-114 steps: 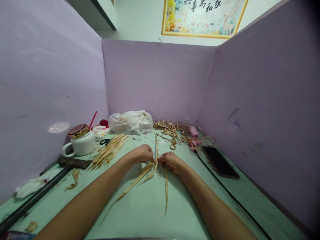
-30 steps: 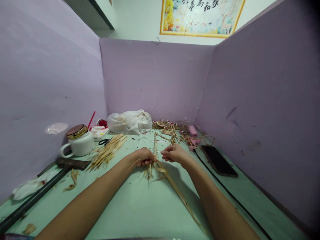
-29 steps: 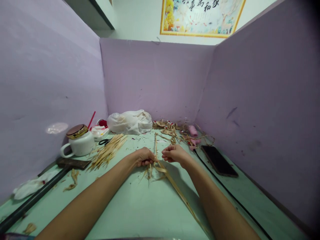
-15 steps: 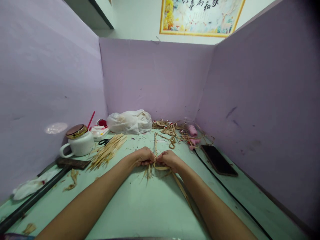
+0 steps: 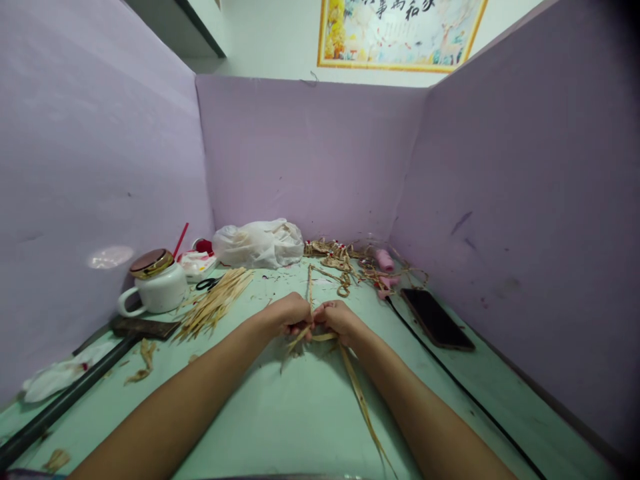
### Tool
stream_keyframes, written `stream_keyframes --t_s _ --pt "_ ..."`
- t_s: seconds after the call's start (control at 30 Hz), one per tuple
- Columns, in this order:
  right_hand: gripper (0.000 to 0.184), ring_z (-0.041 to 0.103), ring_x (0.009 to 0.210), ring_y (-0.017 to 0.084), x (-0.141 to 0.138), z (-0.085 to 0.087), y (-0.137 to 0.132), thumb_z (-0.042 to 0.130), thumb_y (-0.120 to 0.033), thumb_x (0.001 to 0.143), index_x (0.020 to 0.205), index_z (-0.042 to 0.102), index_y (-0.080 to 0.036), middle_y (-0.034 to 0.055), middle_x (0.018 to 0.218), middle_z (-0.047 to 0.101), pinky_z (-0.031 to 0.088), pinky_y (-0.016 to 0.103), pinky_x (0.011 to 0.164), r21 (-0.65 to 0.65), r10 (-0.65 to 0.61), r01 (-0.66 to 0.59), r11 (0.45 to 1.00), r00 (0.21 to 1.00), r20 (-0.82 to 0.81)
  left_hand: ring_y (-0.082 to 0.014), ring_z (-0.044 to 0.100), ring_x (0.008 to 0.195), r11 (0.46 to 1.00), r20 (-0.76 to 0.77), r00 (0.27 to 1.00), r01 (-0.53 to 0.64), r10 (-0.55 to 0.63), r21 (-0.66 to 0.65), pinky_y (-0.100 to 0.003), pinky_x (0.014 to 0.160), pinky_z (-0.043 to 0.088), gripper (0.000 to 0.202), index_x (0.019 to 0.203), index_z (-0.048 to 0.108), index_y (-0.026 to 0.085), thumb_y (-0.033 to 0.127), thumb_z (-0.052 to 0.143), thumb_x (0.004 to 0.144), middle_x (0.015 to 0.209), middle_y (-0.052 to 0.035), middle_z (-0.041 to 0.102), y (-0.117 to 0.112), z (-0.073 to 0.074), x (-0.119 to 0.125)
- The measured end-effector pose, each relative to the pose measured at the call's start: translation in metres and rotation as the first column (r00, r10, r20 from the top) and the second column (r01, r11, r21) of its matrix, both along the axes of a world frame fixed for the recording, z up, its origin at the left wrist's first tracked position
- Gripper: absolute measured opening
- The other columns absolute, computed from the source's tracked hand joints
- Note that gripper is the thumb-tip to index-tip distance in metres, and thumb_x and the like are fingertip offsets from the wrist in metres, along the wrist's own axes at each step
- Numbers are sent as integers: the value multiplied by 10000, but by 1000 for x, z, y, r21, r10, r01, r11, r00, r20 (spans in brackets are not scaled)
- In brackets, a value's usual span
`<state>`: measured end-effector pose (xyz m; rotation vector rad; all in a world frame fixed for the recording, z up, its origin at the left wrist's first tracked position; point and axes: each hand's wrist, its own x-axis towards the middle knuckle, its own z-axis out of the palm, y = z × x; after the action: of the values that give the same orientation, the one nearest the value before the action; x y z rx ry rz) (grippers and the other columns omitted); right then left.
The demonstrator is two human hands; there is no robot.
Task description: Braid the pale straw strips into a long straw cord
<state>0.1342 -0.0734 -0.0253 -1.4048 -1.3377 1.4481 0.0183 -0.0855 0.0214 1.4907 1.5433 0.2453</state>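
Note:
My left hand (image 5: 294,313) and my right hand (image 5: 337,316) meet at the middle of the green tabletop, fingers closed and thumbs almost touching. Between them they pinch a thin braided straw cord (image 5: 311,287), whose finished length runs away from me along the table. Loose straw ends stick out below my left hand. From under my right hand a long flat straw strip (image 5: 361,393) trails towards me. The exact crossing of the strands is hidden by my fingers.
At left lie a bundle of straw strips (image 5: 213,305), scissors (image 5: 207,284), a lidded white mug (image 5: 163,288) and a long-handled hammer (image 5: 100,370). Behind are a white plastic bag (image 5: 259,244) and braided cords (image 5: 345,260). At right are a phone (image 5: 437,319) and black cable (image 5: 450,377).
My left fingers have shifted slightly towards my right hand, with the loose straw ends now angled differently. The long strip by my right forearm has swung and hangs farther left.

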Motion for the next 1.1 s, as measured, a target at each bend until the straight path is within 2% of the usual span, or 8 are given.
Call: stream_keyframes --t_s 0.2,0.37,0.6,0.8,0.87,0.93,1.0,1.1 --pt "89 240 287 25 -1 4 -3 451 -46 510 516 483 -129 -72 306 333 164 156 312 -27 -63 61 998 996 -62 -96 359 324 982 -196 979 81 -47 170 -217 374 279 139 436 516 128 158 480 567 326 -5 412 -2 -11 4" --pt "91 273 300 28 1 4 -1 458 -41 493 477 467 -129 -59 317 361 173 157 318 -4 -31 31 1000 998 -48 -143 498 446 901 -419 908 160 26 402 -214 449 354 69 550 581 137 146 533 501 411 -20 497 -13 -13 11" --pt "72 227 292 10 12 5 4 463 -47 523 526 474 -118 -67 347 373 154 138 318 -107 117 -139 984 974 -193 -132 481 397 887 -352 863 436 -363 153 -226 432 375 163 578 561 159 296 480 615 451 -12 532 -18 5 1" --pt "68 261 315 6 23 5 9 505 -50 589 627 506 -106 -16 515 560 195 134 315 -182 141 -207 961 936 -322 -116 448 380 921 -552 795 372 -253 114 -239 443 361 209 496 565 132 298 511 610 456 -39 540 2 18 -27" --pt "78 262 319 8 24 4 9 506 -48 593 642 504 -108 -19 521 562 187 135 315 -181 145 -213 960 933 -331 -92 430 375 955 -420 901 212 -108 207 -219 423 338 162 568 580 120 260 518 619 495 -32 555 10 15 -30" --pt "90 251 317 6 23 4 9 497 -44 586 650 505 -107 -24 514 550 164 133 313 -175 160 -224 959 934 -319 -67 413 372 968 -116 991 -27 58 250 -193 391 300 143 735 577 118 187 512 629 572 -17 578 16 9 -28" --pt "96 240 314 3 23 3 9 490 -45 577 648 506 -106 -33 496 526 137 131 314 -162 183 -240 957 935 -303 -49 403 371 975 187 970 -182 157 125 -169 369 261 230 852 535 124 107 500 626 622 -5 587 19 2 -21" --pt "84 240 313 4 23 2 10 493 -63 567 633 498 -115 -43 468 494 113 129 319 -141 228 -278 950 928 -295 -30 403 375 985 400 904 -99 149 -145 -139 356 231 151 755 520 106 39 471 628 601 -14 575 19 -8 -11"
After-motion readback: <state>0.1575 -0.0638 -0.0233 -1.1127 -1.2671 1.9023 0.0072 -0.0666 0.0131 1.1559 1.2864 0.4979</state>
